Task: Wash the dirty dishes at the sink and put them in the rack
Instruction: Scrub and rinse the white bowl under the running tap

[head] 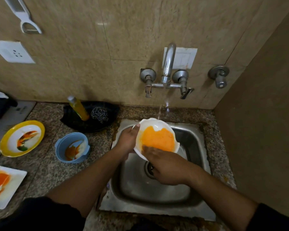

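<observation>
Beige wall tiles (73, 67) back a speckled granite surface (45, 167) with a steel sink (195, 142) set into it, and over that sink a white bowl (154, 125) is held tilted, its inside coated with orange residue. Left hand (128, 140) grips the bowl's left rim, thumb over the edge and fingers closed around the outside. Right hand (167, 167) lies on the bowl's near side with its fingers (148, 150) spread flat and pressed into the orange smear; they hold nothing. A thin stream of water (159, 112) falls from the tap (168, 62) onto the bowl's far rim. Below the bowl the sink's drain (149, 170) shows between the two hands. Just left of the sink, a blue bowl (63, 147) smeared orange and white stands on the surface, and further left a yellow-rimmed plate (7, 144) carries streaks of orange and green. At the near left edge lies a white square plate (15, 182) with an orange patch. Behind the blue bowl, against the wall, a black tray (77, 124) holds a yellow bottle (79, 109) leaning left and a steel scrubber (99, 115) beside it. On the wall are a white socket (12, 52) and a hanging white peeler (26, 20).
</observation>
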